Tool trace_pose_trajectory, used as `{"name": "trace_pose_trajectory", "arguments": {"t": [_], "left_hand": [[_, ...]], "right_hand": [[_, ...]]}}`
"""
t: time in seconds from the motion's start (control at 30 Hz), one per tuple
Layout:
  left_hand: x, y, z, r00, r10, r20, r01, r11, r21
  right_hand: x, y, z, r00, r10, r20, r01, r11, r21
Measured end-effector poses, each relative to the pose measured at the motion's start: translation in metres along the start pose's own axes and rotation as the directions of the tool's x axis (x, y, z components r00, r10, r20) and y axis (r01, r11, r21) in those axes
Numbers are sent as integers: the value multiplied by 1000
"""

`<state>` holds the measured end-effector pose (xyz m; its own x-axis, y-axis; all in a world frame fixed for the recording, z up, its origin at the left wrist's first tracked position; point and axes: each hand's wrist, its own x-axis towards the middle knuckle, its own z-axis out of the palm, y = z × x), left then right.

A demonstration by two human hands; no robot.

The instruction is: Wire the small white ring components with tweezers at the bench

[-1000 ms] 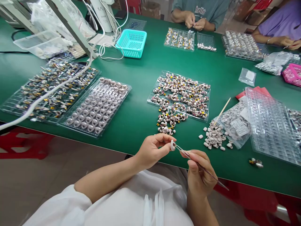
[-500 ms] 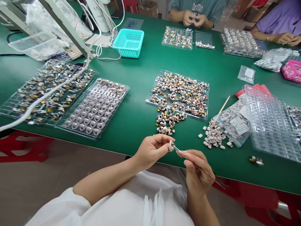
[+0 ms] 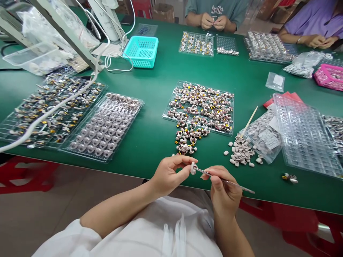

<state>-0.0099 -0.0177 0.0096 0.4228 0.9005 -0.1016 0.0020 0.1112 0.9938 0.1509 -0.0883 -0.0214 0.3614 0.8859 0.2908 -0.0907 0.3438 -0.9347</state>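
Observation:
My left hand (image 3: 170, 175) pinches a small whitish, curved plastic part (image 3: 193, 168) between thumb and fingertips, just off the front edge of the table. My right hand (image 3: 225, 189) is closed round slim metal tweezers (image 3: 211, 174). Their tips touch the part or reach into it; which of the two is hard to see. Beyond my hands lies a loose heap of similar whitish parts with yellow bits (image 3: 187, 141). It runs up to a clear tray of such parts (image 3: 202, 107). Right of it is a pile of small whitish caps (image 3: 241, 151).
A filled clear tray (image 3: 99, 130) and a crowded one (image 3: 50, 110) lie left, under a white cable (image 3: 57, 105). A turquoise basket (image 3: 141, 51) stands farther back. Rightward are a bag of caps (image 3: 265, 134) and a clear tray (image 3: 305, 134). Two co-workers' hands (image 3: 213, 22) (image 3: 318, 41) are across the table.
The tweezers have turned flatter, their rear end rising slightly. Both hands keep their grip. The view has shifted a little, moving most of the scene leftward.

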Motion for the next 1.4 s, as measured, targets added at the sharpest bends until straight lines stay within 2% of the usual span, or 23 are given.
{"name": "trace_pose_trajectory", "arguments": {"t": [0.13,0.23,0.37,0.47,0.57,0.67,0.8,0.97,1.13,1.4], "left_hand": [[0,2,-1,999,-19,42,19,1000,-17],[1,1,-1,996,-40,82,44,998,-53],[1,-2,-2,995,-46,89,53,995,-83],[1,-3,-1,996,-53,77,62,991,-119],[0,-2,1,997,-46,56,55,986,-160],[0,-1,5,999,-20,44,27,983,-183],[0,0,7,1000,1,29,5,982,-191],[-2,0,8,999,-34,-5,32,976,-215],[-4,-4,10,998,-56,-9,52,972,-229],[-2,0,7,997,-53,64,61,989,-134]], "right_hand": [[6,6,-1,999,24,38,-28,992,122],[9,8,-3,996,-56,69,50,995,88],[11,-2,-7,993,-112,25,111,993,36],[11,-10,-10,999,-28,22,30,997,-70],[10,-9,-6,988,104,113,-77,972,-221],[7,-2,5,970,149,190,-95,958,-269],[5,2,17,979,146,145,-107,962,-250],[8,-1,21,971,176,162,-145,971,-189],[7,1,26,973,219,75,-204,963,-174],[10,2,27,973,231,12,-228,966,-123]]}}
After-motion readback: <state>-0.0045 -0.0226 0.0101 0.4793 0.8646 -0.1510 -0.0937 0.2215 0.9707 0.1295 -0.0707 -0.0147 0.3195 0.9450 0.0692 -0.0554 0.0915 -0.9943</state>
